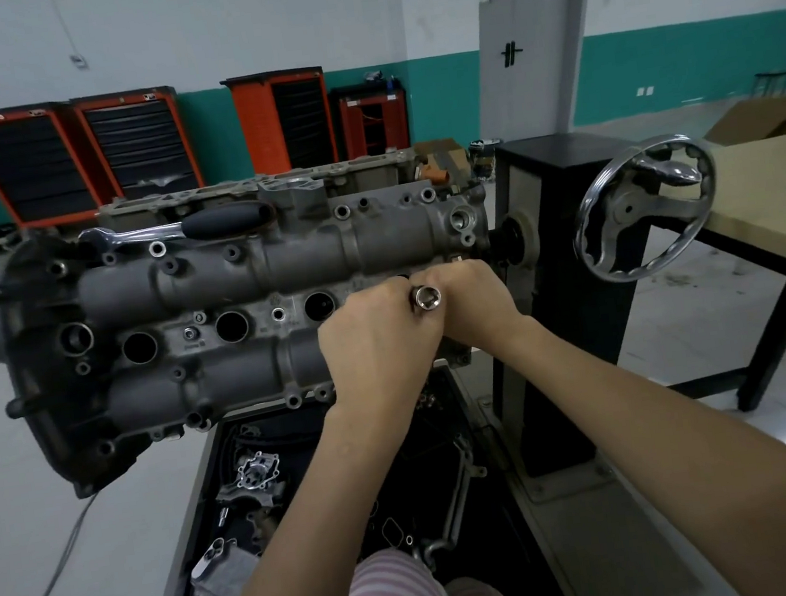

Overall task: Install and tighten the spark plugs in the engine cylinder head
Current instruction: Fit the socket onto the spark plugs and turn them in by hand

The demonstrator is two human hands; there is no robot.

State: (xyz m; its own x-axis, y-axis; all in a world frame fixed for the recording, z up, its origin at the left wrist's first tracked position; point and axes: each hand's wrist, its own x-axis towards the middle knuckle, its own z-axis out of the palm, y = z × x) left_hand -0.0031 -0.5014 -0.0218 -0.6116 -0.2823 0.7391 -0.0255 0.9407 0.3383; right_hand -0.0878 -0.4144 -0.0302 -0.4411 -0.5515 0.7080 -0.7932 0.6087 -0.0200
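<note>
Grey cast-aluminium engine cylinder head (pixel 241 286) sits mounted on a black stand (pixel 568 246), rotated so the plug wells face the camera. Chrome handwheel (pixel 645 207) at the stand's right end; tan counter (pixel 774 196) beyond it. Heavy, rigid casting; judged not to shift under hand torque while clamped.

Three open round spark plug wells (pixel 231 326) visible in the centre row. A fourth position, at the right end, is hidden behind the hands. No spark plug is itself visible.

Chrome ratchet wrench with black handle (pixel 184 227) lies on the head's upper edge, untouched.

Left hand (pixel 377 344) and right hand (pixel 473 302) meet over the rightmost well. Both grips are curled closely round a chrome hex socket (pixel 426 297), its open end facing the camera. Whether a plug is seated in its far end cannot be told.

Handling judgement: socket is small, hard, polished, likely slippery; hold by its barrel, keep it square to the well. Plug ceramic is fragile and threads cross easily, so start by fingers.
</note>
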